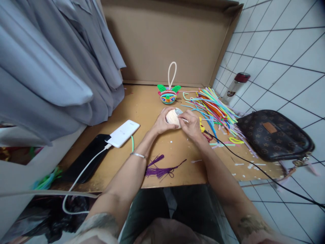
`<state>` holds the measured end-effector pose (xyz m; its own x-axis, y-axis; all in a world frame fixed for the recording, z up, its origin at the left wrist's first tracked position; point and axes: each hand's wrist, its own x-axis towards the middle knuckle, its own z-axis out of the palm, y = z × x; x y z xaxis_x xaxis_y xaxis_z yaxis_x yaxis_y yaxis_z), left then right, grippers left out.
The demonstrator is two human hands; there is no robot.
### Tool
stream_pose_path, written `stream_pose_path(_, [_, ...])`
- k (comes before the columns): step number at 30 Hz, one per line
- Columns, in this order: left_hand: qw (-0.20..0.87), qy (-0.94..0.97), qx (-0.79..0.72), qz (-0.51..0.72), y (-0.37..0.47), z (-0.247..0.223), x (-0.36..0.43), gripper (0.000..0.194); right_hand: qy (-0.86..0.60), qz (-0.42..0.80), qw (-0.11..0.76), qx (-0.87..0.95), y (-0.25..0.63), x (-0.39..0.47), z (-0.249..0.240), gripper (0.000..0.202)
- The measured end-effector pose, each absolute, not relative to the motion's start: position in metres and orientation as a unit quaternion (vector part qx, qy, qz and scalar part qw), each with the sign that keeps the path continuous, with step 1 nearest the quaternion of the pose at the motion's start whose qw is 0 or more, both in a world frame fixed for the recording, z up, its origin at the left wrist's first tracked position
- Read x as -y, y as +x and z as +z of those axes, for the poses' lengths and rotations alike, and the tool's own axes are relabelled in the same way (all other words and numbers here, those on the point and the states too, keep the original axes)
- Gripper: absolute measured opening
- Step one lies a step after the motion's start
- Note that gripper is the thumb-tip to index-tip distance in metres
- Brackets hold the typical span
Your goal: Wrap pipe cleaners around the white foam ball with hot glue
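My left hand (163,122) curls round the side of a cream, roundish ball (172,117) that looks wrapped in fuzzy strands, with a pale bluish patch at its top. Against the right side of the ball, my right hand (191,124) pinches what looks like a short cream strand (185,120); its far end is hidden by my fingers. Just beyond my hands sits a colourful animal-head ornament (168,98) with green ears and a white loop (172,74) standing above it. Purple tassels (160,171) lie between my forearms.
Colourful pipe cleaners (215,106) are piled at the right, beside a brown patterned bag (276,135). A yellow tool (201,125) trails a black cord (243,159) past my right arm. A white device (123,133) with a cable lies left. A bottle (235,88) stands by the tiled wall.
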<state>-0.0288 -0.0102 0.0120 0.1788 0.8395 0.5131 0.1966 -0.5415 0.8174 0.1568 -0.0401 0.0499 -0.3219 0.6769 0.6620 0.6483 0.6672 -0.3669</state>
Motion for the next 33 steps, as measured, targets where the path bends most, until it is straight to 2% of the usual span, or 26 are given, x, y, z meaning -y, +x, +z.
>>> stream_pose_path(6, [0.312, 0.701, -0.372, 0.522, -0.028, 0.012, 0.011, 0.081, -0.393, -0.032, 0.399, 0.828, 0.156, 0.04, 0.047, 0.021])
stream_pose_path(12, [0.344, 0.693, -0.359, 0.523, -0.028, 0.011, 0.01, 0.082, -0.392, -0.142, 0.37, 0.831, 0.15, 0.041, 0.044, 0.022])
stream_pose_path(16, [0.373, 0.685, -0.354, 0.516, -0.032, 0.009, 0.008, 0.083, -0.386, -0.156, 0.346, 0.841, 0.147, 0.045, 0.044, 0.021])
stream_pose_path(21, [0.454, 0.604, -0.343, 0.558, -0.027, 0.004, 0.003, 0.057, -0.388, -0.194, 0.332, 0.838, 0.142, 0.05, 0.043, 0.023])
stream_pose_path(23, [0.456, 0.565, -0.353, 0.59, -0.021, 0.003, 0.003, 0.051, -0.385, -0.215, 0.325, 0.837, 0.139, 0.052, 0.042, 0.024])
stream_pose_path(26, [0.445, 0.517, -0.366, 0.633, -0.013, 0.002, 0.005, 0.05, -0.375, -0.229, 0.317, 0.841, 0.135, 0.055, 0.041, 0.022])
stream_pose_path(33, [0.474, 0.473, -0.359, 0.649, -0.008, 0.006, 0.008, 0.046, -0.376, -0.25, 0.318, 0.834, 0.131, 0.058, 0.04, 0.02])
